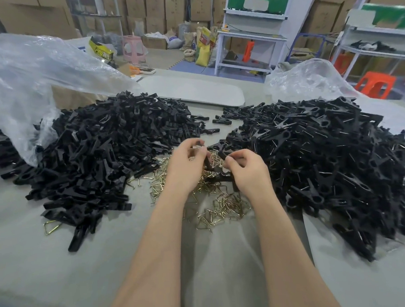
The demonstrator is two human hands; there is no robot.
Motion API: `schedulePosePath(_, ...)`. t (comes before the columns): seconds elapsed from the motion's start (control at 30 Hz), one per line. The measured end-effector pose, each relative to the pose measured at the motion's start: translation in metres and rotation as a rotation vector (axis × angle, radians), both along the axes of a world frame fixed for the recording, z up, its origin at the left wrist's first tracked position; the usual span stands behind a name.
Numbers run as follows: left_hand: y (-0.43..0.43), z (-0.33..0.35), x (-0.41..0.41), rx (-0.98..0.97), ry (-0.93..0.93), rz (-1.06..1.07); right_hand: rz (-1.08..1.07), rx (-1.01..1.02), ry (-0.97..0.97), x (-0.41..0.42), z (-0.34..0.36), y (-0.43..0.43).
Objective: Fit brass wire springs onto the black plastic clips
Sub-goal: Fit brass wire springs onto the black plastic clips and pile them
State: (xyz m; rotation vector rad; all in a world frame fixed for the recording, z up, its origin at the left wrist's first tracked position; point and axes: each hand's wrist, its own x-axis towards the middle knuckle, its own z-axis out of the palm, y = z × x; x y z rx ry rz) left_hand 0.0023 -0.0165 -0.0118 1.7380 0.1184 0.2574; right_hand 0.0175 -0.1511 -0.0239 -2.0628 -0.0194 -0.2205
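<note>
Both hands meet over a loose heap of brass wire springs (220, 204) at the table's middle. My left hand (186, 168) has its fingers curled around a black plastic clip (208, 163), with a brass spring pinched at its fingertips. My right hand (246, 172) curls round the same clip's lower end, thumb and forefinger pinched close together. Much of the clip is hidden by the fingers. A big pile of bare black clip halves (107, 153) lies to the left. A pile of black clips with metal springs (333, 160) lies to the right.
The grey table (61, 261) carries a clear plastic bag (28, 75) at the back left and another (308, 79) at the back right. A stray spring (51, 226) lies near the left pile. Cardboard boxes, white benches, a pink stool and orange stools stand behind.
</note>
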Motion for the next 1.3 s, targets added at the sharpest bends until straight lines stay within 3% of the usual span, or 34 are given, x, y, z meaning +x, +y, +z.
schedulePosePath(0.17,-0.001,-0.002,0.001,-0.084,0.016,-0.009,-0.024,0.084,-0.09,-0.002,0.005,-0.001)
schedulePosePath(0.37,-0.001,-0.002,0.004,-0.066,0.008,0.047,0.062,0.108,-0.022,-0.003,0.005,0.005)
schedulePosePath(0.53,-0.003,-0.004,0.005,-0.323,0.021,0.049,-0.005,0.11,-0.096,-0.006,0.007,0.008)
schedulePosePath(0.67,-0.005,-0.005,0.005,-0.443,0.016,-0.038,-0.022,0.344,-0.129,-0.008,0.015,0.012)
schedulePosePath(0.77,-0.009,-0.005,0.004,-0.393,-0.006,-0.136,0.017,0.322,-0.095,-0.009,0.016,0.018)
schedulePosePath(0.9,-0.009,-0.006,0.003,-0.284,-0.01,-0.088,-0.002,0.351,-0.103,-0.01,0.014,0.019)
schedulePosePath(1.13,-0.007,-0.004,0.002,-0.112,-0.045,-0.039,0.091,0.114,-0.141,-0.011,0.014,0.023)
schedulePosePath(1.3,-0.007,-0.004,0.002,-0.159,-0.035,-0.054,-0.013,0.282,-0.184,-0.011,0.013,0.019)
